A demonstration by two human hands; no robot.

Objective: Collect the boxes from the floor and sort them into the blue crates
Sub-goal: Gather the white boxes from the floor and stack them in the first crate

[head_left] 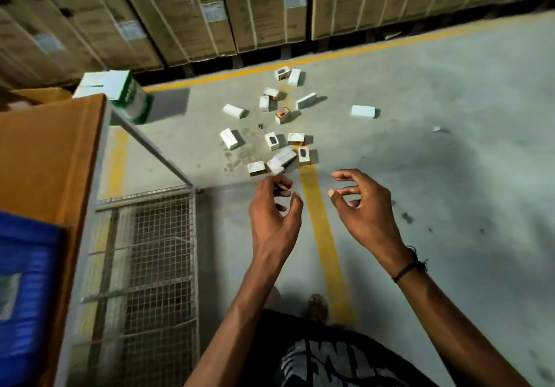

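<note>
Many small white boxes lie scattered on the floor ahead of me, most along the yellow line, one box well apart to the right. My left hand and right hand hang in front of me, fingers loosely curled, holding nothing. A blue crate sits at my far left, beside the wire cage. I judge I'm at the collecting step: next I must stoop and reach down to the nearest cluster.
</note>
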